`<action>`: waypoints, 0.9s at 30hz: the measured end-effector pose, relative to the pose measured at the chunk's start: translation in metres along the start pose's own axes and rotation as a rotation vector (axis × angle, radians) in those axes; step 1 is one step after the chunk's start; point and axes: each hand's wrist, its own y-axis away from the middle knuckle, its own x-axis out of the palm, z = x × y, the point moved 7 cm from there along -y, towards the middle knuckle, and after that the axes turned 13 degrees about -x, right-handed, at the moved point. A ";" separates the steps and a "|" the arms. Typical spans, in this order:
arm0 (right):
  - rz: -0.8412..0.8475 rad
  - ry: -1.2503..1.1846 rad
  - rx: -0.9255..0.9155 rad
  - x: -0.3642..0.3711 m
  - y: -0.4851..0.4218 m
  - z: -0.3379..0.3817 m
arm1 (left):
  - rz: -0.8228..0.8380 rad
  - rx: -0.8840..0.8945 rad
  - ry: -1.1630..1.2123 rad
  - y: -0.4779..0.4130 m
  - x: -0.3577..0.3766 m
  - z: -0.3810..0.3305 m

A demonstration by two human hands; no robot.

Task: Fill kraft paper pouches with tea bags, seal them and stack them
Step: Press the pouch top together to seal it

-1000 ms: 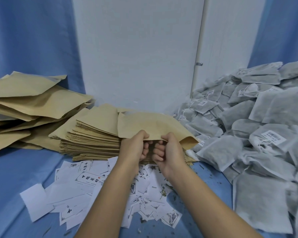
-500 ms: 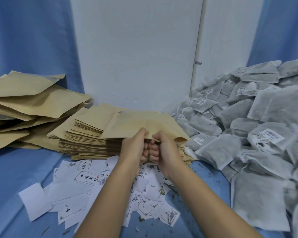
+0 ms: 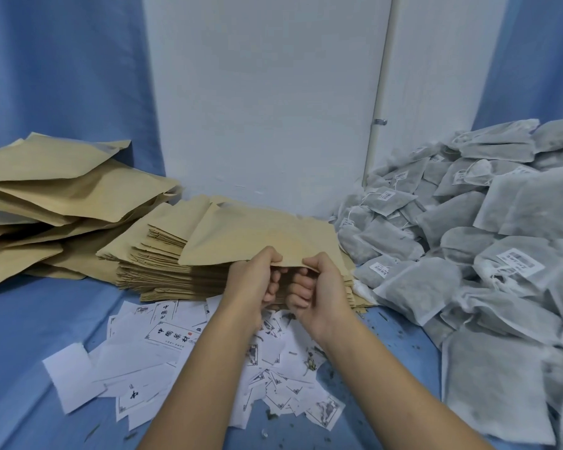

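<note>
Both hands were clamped on the near edge of one kraft pouch (image 3: pixel 260 237): the left hand (image 3: pixel 253 282) and the right hand (image 3: pixel 320 289) each pinched it with the thumb on top and the fingers curled beneath, knuckles close together but with a narrow gap between them. The pouch was held just above the stack of flat pouches (image 3: pixel 158 254), in the middle of the blue cloth (image 3: pixel 30 336), and whether its mouth had parted could not be told. A second earlier the same pouch had hung askew, its right corner drooping toward the tea bags (image 3: pixel 475 254); now it lay flatter and further left, its far left corner lifted over the stack and its right edge drawn back from the heap. The hands had kept nearly the same place, only a little higher, and their grip on the edge had not changed. The heap of grey tea bags, some with white printed tags, lay well to the right against the wall (image 3: pixel 267 92), as before. The bulging pouches (image 3: pixel 56 193) sat piled at far left, touching the flat stack, unmoved. The white printed slips (image 3: pixel 173 342) lay scattered on the cloth below the wrists, with bits of loose leaf among them.
</note>
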 end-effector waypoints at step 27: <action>0.101 0.264 0.001 -0.001 -0.002 -0.003 | 0.003 -0.012 -0.173 -0.006 0.001 0.008</action>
